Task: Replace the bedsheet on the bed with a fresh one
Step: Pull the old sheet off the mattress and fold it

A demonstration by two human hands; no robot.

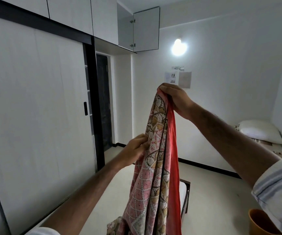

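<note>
Above the bare mattress (102, 206) we hold the patterned bedsheet (155, 175) hanging in folds | right hand (175, 99) grips its top, raised high | left hand (135, 150) pinches an edge lower down | white pillow (260, 131) lies far right

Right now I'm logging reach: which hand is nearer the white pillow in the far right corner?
Right. The right hand holds the patterned pink bedsheet up high, nearer the white pillow; the left hand grips it lower, farther left.
</note>
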